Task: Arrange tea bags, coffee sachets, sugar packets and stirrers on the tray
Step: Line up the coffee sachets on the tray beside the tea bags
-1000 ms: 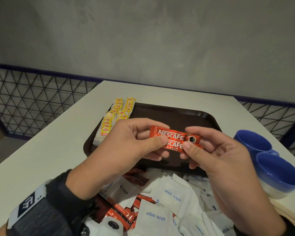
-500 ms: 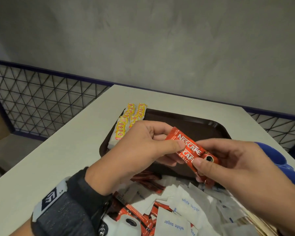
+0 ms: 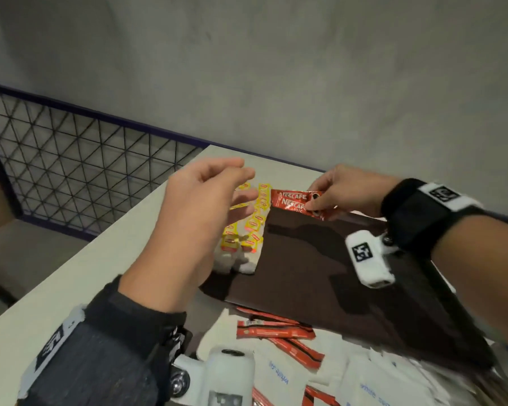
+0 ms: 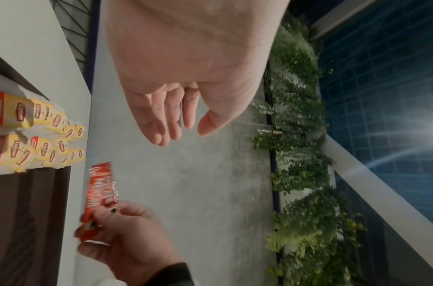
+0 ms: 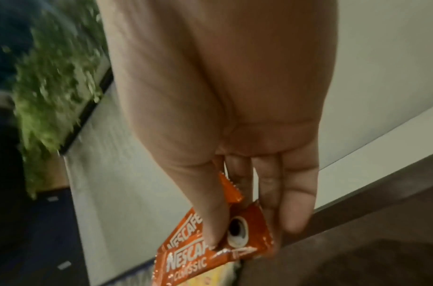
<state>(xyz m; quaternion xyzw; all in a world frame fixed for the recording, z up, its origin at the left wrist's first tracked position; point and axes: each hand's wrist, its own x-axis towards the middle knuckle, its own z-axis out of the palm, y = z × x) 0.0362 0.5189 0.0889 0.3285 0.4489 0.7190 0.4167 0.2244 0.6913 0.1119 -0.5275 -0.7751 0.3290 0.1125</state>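
My right hand point(image 3: 320, 200) pinches two red Nescafe coffee sachets point(image 3: 291, 200) by one end, thumb on top, over the far left part of the dark brown tray point(image 3: 320, 273). The same coffee sachets point(image 5: 198, 257) fill the bottom of the right wrist view, and the coffee sachets point(image 4: 100, 187) show beside the tea bags in the left wrist view. My left hand point(image 3: 235, 183) hovers empty above the two rows of yellow-tagged tea bags point(image 3: 247, 230) on the tray's left side, its fingers point(image 4: 161, 123) loosely curled.
Loose red coffee sachets point(image 3: 276, 332) and white sugar packets point(image 3: 279, 373) lie piled on the white table point(image 3: 71, 273) in front of the tray. A wire mesh railing point(image 3: 85, 171) borders the table on the left, with a grey wall behind.
My left hand has let go of the sachets and lifted away to the left. My right hand has carried them forward over the far end of the tray beside the tea bags.
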